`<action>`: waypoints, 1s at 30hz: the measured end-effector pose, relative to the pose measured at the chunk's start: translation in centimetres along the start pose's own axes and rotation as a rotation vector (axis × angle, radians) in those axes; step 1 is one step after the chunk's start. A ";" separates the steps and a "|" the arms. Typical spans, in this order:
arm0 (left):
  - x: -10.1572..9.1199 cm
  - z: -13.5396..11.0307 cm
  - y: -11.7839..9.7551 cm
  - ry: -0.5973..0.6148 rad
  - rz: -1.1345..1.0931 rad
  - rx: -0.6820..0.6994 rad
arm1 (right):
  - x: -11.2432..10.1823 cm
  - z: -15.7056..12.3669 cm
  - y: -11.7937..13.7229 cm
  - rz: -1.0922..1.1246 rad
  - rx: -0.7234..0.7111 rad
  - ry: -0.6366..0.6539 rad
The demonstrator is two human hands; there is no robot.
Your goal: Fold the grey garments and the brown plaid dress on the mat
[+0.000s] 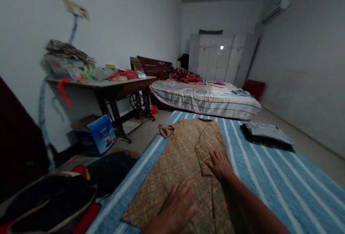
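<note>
A brown checked shirt (172, 158) lies spread on a blue-and-white striped bed cover (258, 176). One sleeve is folded in across its body, and the other sleeve (165, 130) sticks out at the far left, bunched at its end. My right hand (219, 164) rests on the folded sleeve with its fingers spread. Lower down, my left hand (179, 201) is over the body of the shirt, slightly blurred, with its fingers stretched out. Neither hand grips the cloth.
Folded clothes (266, 135) are stacked on the bed at the right. Dark clothes (59, 198) are heaped at the lower left. Beyond stand a sewing-machine table (118, 85) with clutter on it, a blue box (97, 133), a second bed (205, 99) and a wardrobe (215, 56).
</note>
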State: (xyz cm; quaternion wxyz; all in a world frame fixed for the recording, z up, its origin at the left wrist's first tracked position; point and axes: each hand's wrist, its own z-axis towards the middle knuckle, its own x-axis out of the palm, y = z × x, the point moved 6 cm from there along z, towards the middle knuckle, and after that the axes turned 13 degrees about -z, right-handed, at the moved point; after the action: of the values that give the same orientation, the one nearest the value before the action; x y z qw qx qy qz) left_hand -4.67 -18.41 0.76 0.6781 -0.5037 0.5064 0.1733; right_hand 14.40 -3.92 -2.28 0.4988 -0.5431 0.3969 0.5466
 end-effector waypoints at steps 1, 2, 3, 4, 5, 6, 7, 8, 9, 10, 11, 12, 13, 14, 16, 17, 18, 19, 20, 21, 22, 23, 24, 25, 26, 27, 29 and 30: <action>0.3 -0.7 0.1 -0.005 0.015 0.013 | -0.1 0.0 0.0 -0.002 -0.001 -0.001; 0.6 -1.3 0.2 -0.014 0.029 0.024 | -0.2 -0.1 0.0 -0.003 -0.003 -0.003; 0.8 -1.7 0.2 -0.024 0.044 0.029 | -0.3 -0.1 0.0 -0.004 -0.006 -0.005; 1.0 -2.0 0.3 -0.034 0.058 0.030 | -0.4 -0.1 0.0 -0.006 -0.008 -0.005; 1.2 -2.1 0.3 -0.041 0.071 0.027 | -0.4 -0.2 0.0 -0.006 -0.008 -0.005; 1.4 -2.2 0.3 -0.046 0.083 0.022 | -0.5 -0.2 0.0 -0.007 -0.009 -0.005; 1.5 -2.2 0.3 -0.050 0.094 0.018 | -0.4 -0.2 0.0 -0.007 -0.008 -0.005; 1.6 -2.1 0.3 -0.054 0.105 0.015 | -0.4 -0.2 0.0 -0.006 -0.007 -0.005; 1.7 -2.1 0.3 -0.058 0.114 0.014 | -0.4 -0.3 -0.1 -0.006 -0.007 -0.006; 1.8 -2.0 0.3 -0.061 0.121 0.015 | -0.4 -0.2 -0.1 -0.005 -0.007 -0.006; 1.8 -2.0 0.3 -0.064 0.130 0.015 | -0.3 -0.2 -0.1 -0.004 -0.007 -0.006; 1.9 -2.0 0.4 -0.067 0.139 0.016 | -0.3 -0.2 -0.1 -0.002 -0.006 -0.006; 2.0 -2.0 0.5 -0.068 0.148 0.020 | -0.3 -0.2 -0.1 0.000 -0.004 -0.005; 2.1 -2.0 0.6 -0.072 0.157 0.027 | -0.2 -0.2 -0.2 0.003 -0.003 -0.003; 2.2 -1.9 0.8 -0.090 0.171 0.049 | -0.2 -0.2 -0.2 0.010 0.002 0.000; 2.2 -1.9 0.9 -0.102 0.176 0.060 | -0.2 -0.2 -0.2 0.013 0.003 0.000; 2.3 -1.9 1.0 -0.112 0.180 0.069 | -0.3 -0.2 -0.3 0.016 0.004 -0.001; 2.3 -1.9 1.1 -0.122 0.184 0.077 | -0.3 -0.2 -0.3 0.019 0.005 -0.003; 2.3 -2.0 1.2 -0.132 0.188 0.083 | -0.4 -0.2 -0.3 0.021 0.006 -0.005; 2.3 -2.0 1.3 -0.143 0.192 0.089 | -0.5 -0.2 -0.3 0.024 0.007 -0.008; 2.2 -2.0 1.4 -0.154 0.196 0.097 | -0.6 -0.2 -0.2 0.026 0.007 -0.012; 2.2 -2.0 1.4 -0.168 0.200 0.107 | -0.8 -0.2 -0.2 0.028 0.005 -0.016; 2.2 -2.0 1.5 -0.183 0.203 0.118 | -0.9 -0.2 -0.2 0.030 0.003 -0.019; 2.3 -2.1 1.5 -0.198 0.206 0.128 | -1.0 -0.2 -0.2 0.032 -0.001 -0.022; 2.3 -2.1 1.6 -0.212 0.208 0.136 | -1.1 -0.2 -0.1 0.034 -0.003 -0.024; 2.3 -2.1 1.7 -0.223 0.211 0.145 | -1.2 -0.2 -0.1 0.036 -0.005 -0.025; 2.4 -2.2 1.7 -0.239 0.217 0.161 | -1.2 -0.2 -0.2 0.039 -0.006 -0.026; 2.4 -2.2 1.8 -0.243 0.220 0.168 | -1.2 -0.2 -0.2 0.040 -0.005 -0.026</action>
State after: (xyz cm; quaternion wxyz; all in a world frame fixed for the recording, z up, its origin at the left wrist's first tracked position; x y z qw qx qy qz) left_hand -6.05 -20.18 -2.18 0.7510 -0.3623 0.4854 0.2631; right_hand 14.53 -4.24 -1.07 0.4914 -0.5291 0.4000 0.5644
